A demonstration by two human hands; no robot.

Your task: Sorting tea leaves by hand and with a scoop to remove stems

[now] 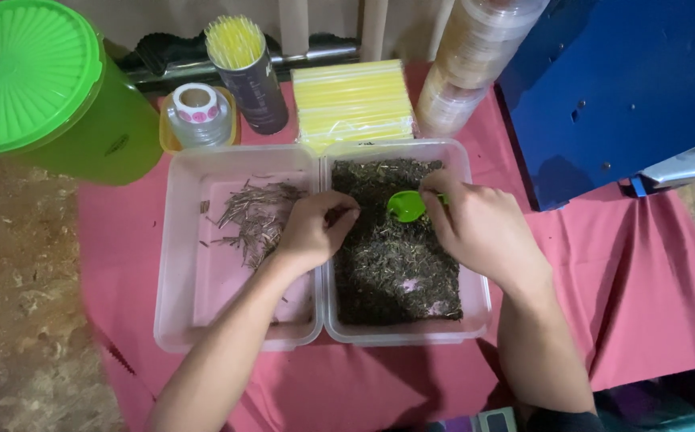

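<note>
Over a red-covered tabletop (651, 280), we look down on two clear plastic trays set side by side. The right hand (479, 224) is closed around the handle of a small green scoop (406, 206), its bowl resting on the dark dried leaves (391, 264) that fill the right tray (475, 304). The left hand (311, 232) reaches across the shared rims, fingers pinched together at the leaves' left edge; whether it grips a stem we cannot tell. A thin pile of pale stems (255, 216) lies in the left tray (179, 264). We judge the work goes best if the scoop spreads the leaves thin, so stems show, and each pinch lifts the stem alone. At the far edge stand a green lidded container (35, 88) and yellow straws (353, 100).
</note>
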